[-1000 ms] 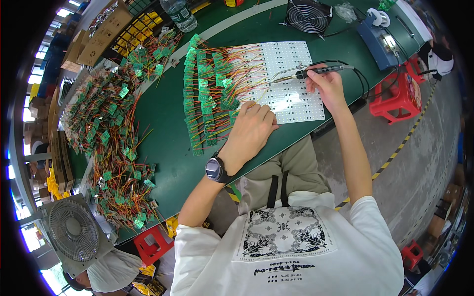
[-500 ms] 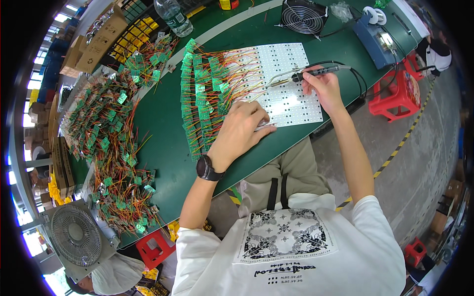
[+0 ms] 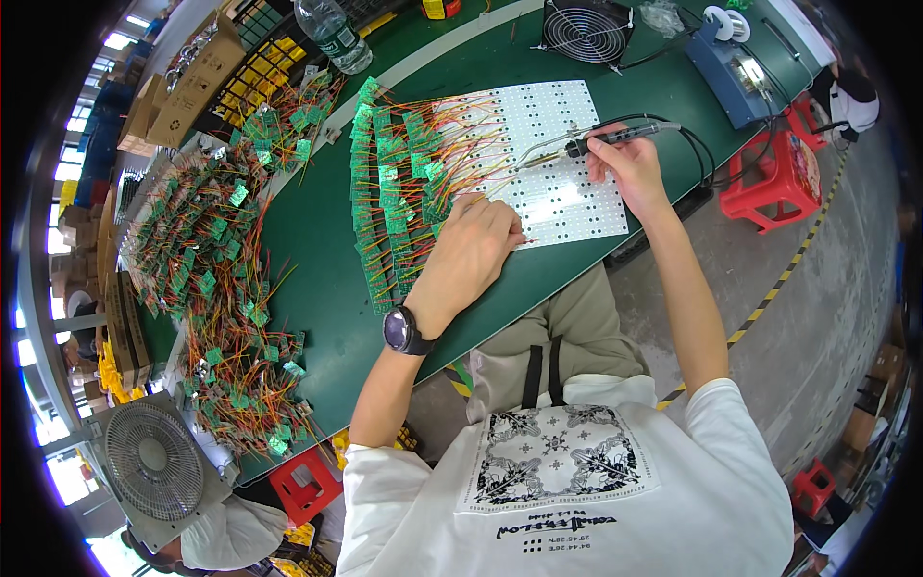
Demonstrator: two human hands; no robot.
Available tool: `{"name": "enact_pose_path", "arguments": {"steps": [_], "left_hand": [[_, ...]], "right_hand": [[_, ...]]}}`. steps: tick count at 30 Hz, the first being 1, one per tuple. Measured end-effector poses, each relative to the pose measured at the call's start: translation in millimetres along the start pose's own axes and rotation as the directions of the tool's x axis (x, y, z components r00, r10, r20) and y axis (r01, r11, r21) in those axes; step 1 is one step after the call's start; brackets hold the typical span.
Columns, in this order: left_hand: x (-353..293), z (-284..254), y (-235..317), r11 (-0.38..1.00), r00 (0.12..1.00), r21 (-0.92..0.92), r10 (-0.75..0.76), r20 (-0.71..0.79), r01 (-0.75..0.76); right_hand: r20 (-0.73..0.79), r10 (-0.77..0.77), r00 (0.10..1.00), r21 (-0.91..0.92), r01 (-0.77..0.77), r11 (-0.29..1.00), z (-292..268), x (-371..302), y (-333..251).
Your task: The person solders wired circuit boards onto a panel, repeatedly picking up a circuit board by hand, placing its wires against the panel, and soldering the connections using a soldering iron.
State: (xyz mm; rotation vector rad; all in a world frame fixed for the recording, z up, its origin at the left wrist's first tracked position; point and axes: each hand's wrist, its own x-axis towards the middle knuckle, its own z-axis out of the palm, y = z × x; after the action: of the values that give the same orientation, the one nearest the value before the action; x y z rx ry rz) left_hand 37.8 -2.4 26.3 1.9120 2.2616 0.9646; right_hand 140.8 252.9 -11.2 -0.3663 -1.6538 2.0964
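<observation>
A white panel (image 3: 567, 111) dotted with rows of holes and dark spots lies on the green table. Small green circuit boards (image 3: 389, 188) stand in columns along its left side, their red and yellow wires (image 3: 471, 135) running onto it. My right hand (image 3: 630, 171) grips a soldering iron (image 3: 598, 141) like a pen, with a thin metal tube beside it. Its tip points left, just over or on the panel by the wire ends. My left hand (image 3: 473, 248) rests on the panel's lower left part, fingers drawn together; what they pinch, if anything, is hidden.
A big heap of wired circuit boards (image 3: 207, 260) covers the table's left side. At the back are a water bottle (image 3: 334, 37) and a black fan (image 3: 586, 34). A blue solder unit (image 3: 735, 82) stands far right, its cables looping to the iron. Red stools (image 3: 772, 183) flank the table.
My left thumb and fingers, spread apart before, have drawn together at the panel's lower left. The right hand and soldering iron stay nearly in place.
</observation>
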Motion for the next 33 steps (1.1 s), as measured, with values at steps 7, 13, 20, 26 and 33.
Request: {"name": "enact_pose_path", "arguments": {"steps": [7,13,20,26,33], "left_hand": [[1.0,-8.8,3.7,1.000,0.993,-0.010,-0.027,0.119,0.029],[-1.6,-2.2,3.1,0.998,0.998,0.066,-0.006,0.064,0.002],[-4.6,2.7,3.6,0.997,0.999,0.083,-0.002,0.048,-0.002],[6.5,-0.2,-1.8,0.974,0.980,-0.164,-0.171,-0.098,0.153],[7.0,4.7,-11.8,0.992,0.967,-0.051,-0.123,-0.221,0.115]], "right_hand": [[0.009,0.004,1.000,-0.010,-0.004,1.000,1.0,-0.6,-2.3],[0.004,-0.006,1.000,-0.019,0.006,1.000,0.7,0.0,-0.6],[-0.002,-0.007,1.000,-0.010,0.007,1.000,0.4,-0.3,-1.3],[-0.021,0.008,1.000,0.000,-0.008,1.000,0.2,0.2,-0.4],[-0.036,0.011,0.999,-0.064,-0.013,0.998,2.7,0.2,1.2]]}}
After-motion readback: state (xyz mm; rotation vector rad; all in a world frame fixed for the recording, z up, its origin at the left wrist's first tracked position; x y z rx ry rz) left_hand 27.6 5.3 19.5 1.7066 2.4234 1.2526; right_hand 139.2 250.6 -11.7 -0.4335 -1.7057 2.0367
